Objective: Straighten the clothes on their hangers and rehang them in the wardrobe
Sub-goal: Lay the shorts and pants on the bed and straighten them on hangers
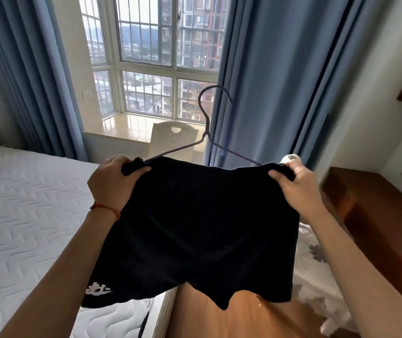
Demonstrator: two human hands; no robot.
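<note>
Each grip pinches a top corner of the black shorts (195, 225): left hand (114, 181) at one end, right hand (297, 189) at the other. Between them the shorts hang from a wire hanger (207, 132), above the bed (24, 203) and floor.

Open air ahead toward window (146, 57), mattress (24, 203) left, wooden cabinet (375, 211) right
</note>
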